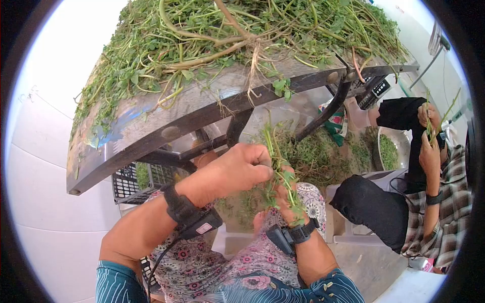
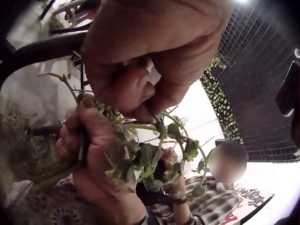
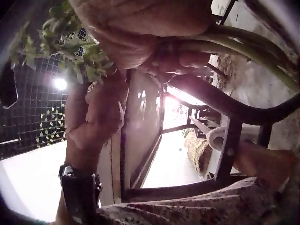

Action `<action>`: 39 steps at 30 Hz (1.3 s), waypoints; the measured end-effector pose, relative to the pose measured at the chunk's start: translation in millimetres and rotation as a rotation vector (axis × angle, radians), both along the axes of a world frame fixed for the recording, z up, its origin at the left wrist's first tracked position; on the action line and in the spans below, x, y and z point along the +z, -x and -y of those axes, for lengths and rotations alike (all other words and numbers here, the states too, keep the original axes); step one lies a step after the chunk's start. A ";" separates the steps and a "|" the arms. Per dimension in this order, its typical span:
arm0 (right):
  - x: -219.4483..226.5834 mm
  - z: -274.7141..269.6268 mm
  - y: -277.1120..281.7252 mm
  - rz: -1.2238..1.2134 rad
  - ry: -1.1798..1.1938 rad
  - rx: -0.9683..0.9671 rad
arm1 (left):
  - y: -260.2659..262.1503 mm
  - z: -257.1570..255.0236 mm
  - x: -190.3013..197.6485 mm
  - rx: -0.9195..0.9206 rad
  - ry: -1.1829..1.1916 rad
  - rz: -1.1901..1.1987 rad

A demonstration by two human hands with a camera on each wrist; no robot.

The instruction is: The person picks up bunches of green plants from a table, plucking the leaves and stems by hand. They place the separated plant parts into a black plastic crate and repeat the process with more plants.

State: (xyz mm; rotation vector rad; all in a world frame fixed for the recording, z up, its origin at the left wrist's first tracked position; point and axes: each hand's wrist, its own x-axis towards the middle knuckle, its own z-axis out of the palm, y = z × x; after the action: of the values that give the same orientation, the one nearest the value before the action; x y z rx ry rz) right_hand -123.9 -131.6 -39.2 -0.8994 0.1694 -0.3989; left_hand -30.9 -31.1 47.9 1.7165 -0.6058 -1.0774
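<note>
A small bunch of leafy green stems (image 1: 271, 144) is held between both hands over the lap. My left hand (image 1: 236, 167) pinches it from the left, thumb and curled fingers at its middle. Just below and to the right, my right hand (image 1: 283, 201) grips the same bunch, partly covered by leaves. In the left wrist view, the leafy tops (image 2: 147, 157) hang beneath the left fingertips, beside the right thumb. Thick bare stems (image 3: 239, 44) stick out from the right hand in the right wrist view.
A large heap of greens (image 1: 202, 40) covers the wooden table (image 1: 151, 113) in front. Below are a black crate (image 1: 124, 184) and greens on the floor (image 1: 313, 156). At right sits another person (image 1: 437, 202) holding stems, near a bowl of greens (image 1: 399, 137).
</note>
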 end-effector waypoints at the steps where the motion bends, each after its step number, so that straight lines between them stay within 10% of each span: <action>1: 5.6 2.1 -0.4 -0.088 0.027 -0.016 | 0.0 -0.2 0.1 0.012 0.012 -0.047; 5: -10.6 23.5 -1.4 0.028 -0.145 0.090 | 2.3 -1.7 18.5 0.002 0.031 -0.194; 7: -5.4 27.0 -2.6 -0.400 0.177 -0.041 | 0.4 -5.3 13.4 0.033 0.103 -0.357; 12: -23.7 23.9 -6.5 -0.447 0.545 -0.095 | -4.9 -3.7 -5.4 0.063 0.197 -0.565; 14: -9.6 21.7 -4.1 -0.230 0.266 -0.054 | -9.1 -4.0 -11.6 -0.051 0.229 -0.602; 26: -23.7 28.5 -22.5 -0.275 0.417 -0.125 | 6.9 3.7 -10.6 -0.048 -0.056 -0.218; 31: -13.0 24.7 -20.7 -0.368 0.955 -0.175 | 7.7 5.7 -13.5 -0.045 -0.148 -0.136; 39: -16.0 36.7 -25.6 -0.378 1.123 -0.265 | 4.2 2.8 -9.9 -0.076 -0.199 -0.153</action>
State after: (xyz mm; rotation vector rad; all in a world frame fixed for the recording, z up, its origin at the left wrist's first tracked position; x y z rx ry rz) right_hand -98.3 -168.3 -55.1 -2.0752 0.4331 -0.5742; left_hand -35.1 -33.8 38.0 1.7711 -0.4831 -1.3469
